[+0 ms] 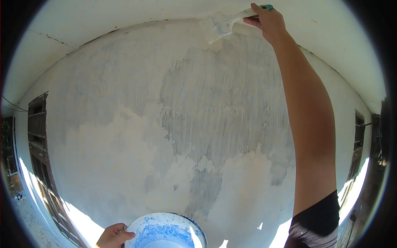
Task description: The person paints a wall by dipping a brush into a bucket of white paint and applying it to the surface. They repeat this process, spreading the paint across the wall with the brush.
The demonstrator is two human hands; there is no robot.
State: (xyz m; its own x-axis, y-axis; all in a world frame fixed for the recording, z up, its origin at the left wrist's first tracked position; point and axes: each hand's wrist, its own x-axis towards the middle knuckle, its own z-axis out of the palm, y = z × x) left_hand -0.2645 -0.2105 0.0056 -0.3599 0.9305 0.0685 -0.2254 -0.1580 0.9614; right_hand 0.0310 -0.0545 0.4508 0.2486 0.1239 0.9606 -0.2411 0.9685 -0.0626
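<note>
So the big patchy wall [124, 157] takes up most of the view, pale in places and streaky grey in the middle. A pale ceiling [144, 10] runs along the top of the wall, with a thin crack [60, 41] over its left side. Dark wooden frames [38, 132] stand at the wall's left end, thin wires [14, 104] beside them, and a second, narrower set of frames [359, 130] is at its right end. What's in the way is the bare right arm [312, 111], which crosses in front of the wall's right part, dark sleeve [316, 217] at the bottom.

Count-wise: one brush, one bucket, two hands, one sleeve showing.

The right hand [271, 22] is up at the top of the wall, closed around the handle of a wide paintbrush [223, 25], near its green end. The bristles point left, by the wall's top edge (can't tell if they're actually touching). The left hand [113, 236] is below the wall's lower left part, fingers and thumb pinching the rim of a blue-smeared bucket [165, 227], which sits in front of the wall's bottom edge with pale liquid [163, 244] inside.
</note>
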